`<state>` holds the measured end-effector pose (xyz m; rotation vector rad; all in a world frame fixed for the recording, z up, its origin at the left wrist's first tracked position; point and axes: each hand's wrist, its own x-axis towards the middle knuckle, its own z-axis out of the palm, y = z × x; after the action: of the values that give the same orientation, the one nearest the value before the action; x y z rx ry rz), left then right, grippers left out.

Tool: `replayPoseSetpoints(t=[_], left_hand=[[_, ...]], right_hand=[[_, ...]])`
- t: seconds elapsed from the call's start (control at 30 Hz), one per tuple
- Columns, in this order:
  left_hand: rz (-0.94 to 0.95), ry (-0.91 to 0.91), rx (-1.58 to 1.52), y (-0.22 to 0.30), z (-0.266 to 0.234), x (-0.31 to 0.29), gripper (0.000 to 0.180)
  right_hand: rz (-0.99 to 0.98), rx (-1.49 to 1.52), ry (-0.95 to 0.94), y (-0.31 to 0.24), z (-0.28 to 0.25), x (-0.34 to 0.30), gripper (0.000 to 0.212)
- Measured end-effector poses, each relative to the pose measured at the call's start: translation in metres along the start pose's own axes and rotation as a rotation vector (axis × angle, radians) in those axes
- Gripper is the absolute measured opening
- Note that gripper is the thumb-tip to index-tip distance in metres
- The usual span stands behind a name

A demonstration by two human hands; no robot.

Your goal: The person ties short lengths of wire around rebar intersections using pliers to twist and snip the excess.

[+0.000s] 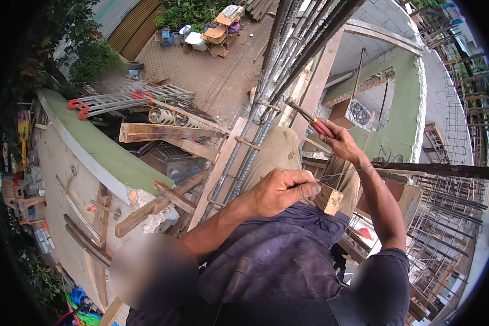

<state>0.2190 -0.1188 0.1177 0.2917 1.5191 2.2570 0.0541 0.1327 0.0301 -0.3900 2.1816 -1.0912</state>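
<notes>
My right hand [342, 143] grips a pair of pincers [321, 127] with red handles. Their dark metal jaws point up and left toward the upright steel bars [250, 143]. Closed in a pinch, my left hand [281, 193] holds thin tie wire [339, 175] above my lap. Loose strands of it trail right toward my right forearm. Just under the wire, a squared timber end [329, 200] sticks up between my thighs. A long board [218, 171] stands along the bars, left of my knee.
Rough timber beams [156, 133] jut out at left, near a ladder [130, 104] with red feet. A dark horizontal bar [434, 170] reaches in from the right. Broken green-painted walls [399, 108] and rebar grids [445, 217] lie below. A paved yard [223, 70] spreads beyond.
</notes>
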Motion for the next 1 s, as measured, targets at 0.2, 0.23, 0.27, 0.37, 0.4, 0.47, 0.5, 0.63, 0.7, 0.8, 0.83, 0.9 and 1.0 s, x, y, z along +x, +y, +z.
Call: replayPoseSetpoints(t=[0.2, 0.23, 0.27, 0.37, 0.4, 0.47, 0.5, 0.63, 0.7, 0.8, 0.83, 0.9, 1.0], left_hand=[[-0.031, -0.038, 0.033, -0.003, -0.007, -0.001, 0.02], [-0.039, -0.036, 0.021, -0.003, -0.007, -0.001, 0.02], [-0.047, -0.034, 0.009, -0.004, -0.007, -0.002, 0.02], [-0.062, -0.021, -0.038, -0.006, -0.005, -0.002, 0.019], [-0.057, -0.02, -0.03, -0.006, -0.005, -0.002, 0.019], [-0.049, -0.018, -0.014, -0.005, -0.006, -0.002, 0.019], [-0.047, -0.02, -0.02, -0.004, -0.005, -0.001, 0.019], [-0.056, -0.031, -0.01, -0.006, -0.004, 0.001, 0.018], [-0.064, -0.039, 0.012, -0.006, -0.003, 0.002, 0.018], [-0.071, -0.049, 0.02, -0.007, 0.0, 0.005, 0.018], [-0.073, -0.043, 0.008, -0.008, 0.0, 0.004, 0.019], [-0.082, -0.037, 0.002, -0.009, -0.001, 0.004, 0.019], [-0.082, -0.029, 0.023, -0.007, -0.003, 0.005, 0.018]], right_hand=[[-0.057, 0.0, -0.01, 0.004, 0.0, 0.002, 0.051], [-0.048, 0.004, -0.015, 0.003, 0.001, 0.002, 0.051], [-0.039, 0.007, -0.02, 0.002, 0.001, 0.002, 0.051], [-0.038, 0.018, -0.037, -0.001, 0.001, 0.001, 0.051], [-0.042, 0.021, -0.042, -0.001, 0.001, 0.001, 0.051], [-0.04, 0.026, -0.039, -0.002, 0.001, 0.0, 0.051], [-0.04, 0.028, -0.039, -0.002, 0.001, 0.0, 0.051], [-0.076, -0.079, -0.003, -0.001, 0.0, 0.003, 0.051], [-0.1, -0.193, 0.023, -0.006, -0.004, 0.001, 0.052], [-0.173, -0.345, 0.073, -0.009, -0.006, -0.001, 0.054], [-0.156, -0.406, 0.081, -0.02, -0.005, -0.002, 0.053], [-0.12, -0.529, 0.101, -0.04, -0.006, -0.006, 0.053], [-0.128, -0.527, 0.098, -0.036, -0.007, -0.005, 0.055]])
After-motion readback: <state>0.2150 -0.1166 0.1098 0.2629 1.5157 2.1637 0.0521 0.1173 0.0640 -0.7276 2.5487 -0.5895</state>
